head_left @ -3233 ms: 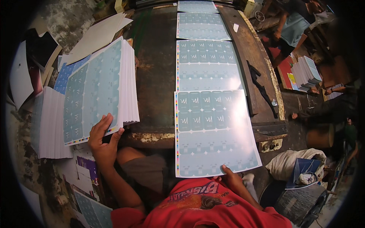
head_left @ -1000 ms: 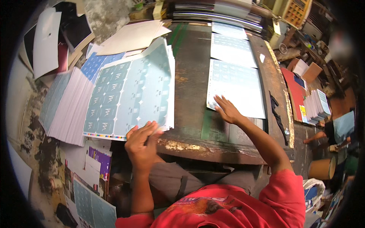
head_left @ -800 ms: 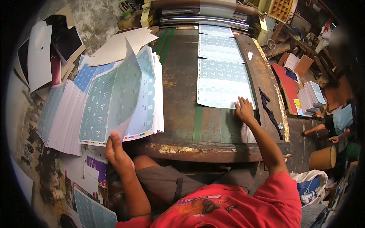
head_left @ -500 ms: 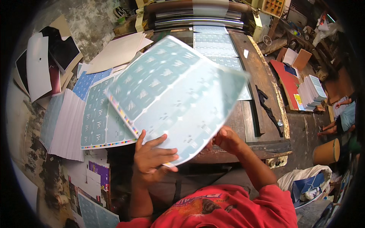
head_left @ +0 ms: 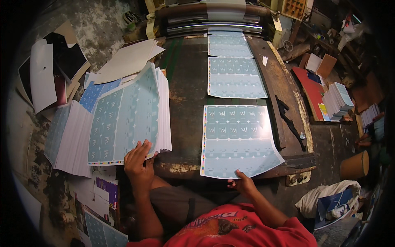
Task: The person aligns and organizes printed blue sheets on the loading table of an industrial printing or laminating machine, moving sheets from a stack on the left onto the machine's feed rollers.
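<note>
Printed sheet (head_left: 236,133) at near edge of table (head_left: 184,94), pinched in right hand (head_left: 243,183); other sheets (head_left: 235,78) already aligned farther up table; thick stack (head_left: 123,125), unlaid, at table's left, touched by left hand (head_left: 139,166), grip unclear.

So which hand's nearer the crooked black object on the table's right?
Right. The right hand, gripping a sheet, is left and in front of the black object; the left hand, touching the paper stack, is farther left.

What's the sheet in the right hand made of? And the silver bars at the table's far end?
The sheet looks like glossy printed paper or thin card: its corner curls and its surface catches light. The silver bars look like polished metal, maybe steel, because they gleam in bright streaks.
</note>
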A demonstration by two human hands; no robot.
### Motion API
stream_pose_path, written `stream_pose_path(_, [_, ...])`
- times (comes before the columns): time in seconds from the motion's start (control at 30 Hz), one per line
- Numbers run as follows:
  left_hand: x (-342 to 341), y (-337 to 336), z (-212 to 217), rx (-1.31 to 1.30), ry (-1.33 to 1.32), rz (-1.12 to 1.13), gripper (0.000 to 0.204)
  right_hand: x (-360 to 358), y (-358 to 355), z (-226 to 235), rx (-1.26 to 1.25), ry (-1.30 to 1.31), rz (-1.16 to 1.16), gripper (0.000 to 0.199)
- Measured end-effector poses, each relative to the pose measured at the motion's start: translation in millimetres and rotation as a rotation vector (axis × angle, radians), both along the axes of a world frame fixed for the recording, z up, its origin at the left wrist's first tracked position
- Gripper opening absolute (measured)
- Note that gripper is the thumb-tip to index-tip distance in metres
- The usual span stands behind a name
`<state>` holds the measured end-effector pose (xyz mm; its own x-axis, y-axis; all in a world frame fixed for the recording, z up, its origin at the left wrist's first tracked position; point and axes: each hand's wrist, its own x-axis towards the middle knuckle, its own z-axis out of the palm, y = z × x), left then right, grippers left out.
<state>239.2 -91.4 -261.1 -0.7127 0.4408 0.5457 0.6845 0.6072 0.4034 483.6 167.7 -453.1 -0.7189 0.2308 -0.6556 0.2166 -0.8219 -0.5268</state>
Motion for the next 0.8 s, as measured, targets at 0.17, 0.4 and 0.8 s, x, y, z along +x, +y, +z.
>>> stream_pose_path(0.17, [0.6, -2.7, 10.4, 0.108, -0.122, -0.033, 0.035, -13.9, 17.3, 8.1, -0.069, 0.026, -0.094, 0.042])
stream_pose_path(0.4, [7.9, 5.9, 10.4, 0.28, -0.265, 0.066, 0.032, -60.2, 59.1, 16.9, -0.015, 0.033, -0.137, 0.05])
stream_pose_path(0.8, [3.4, -7.8, 4.9, 0.726, -0.481, 0.072, 0.033, -124.4, 95.4, -14.9, -0.005, 0.127, -0.301, 0.048])
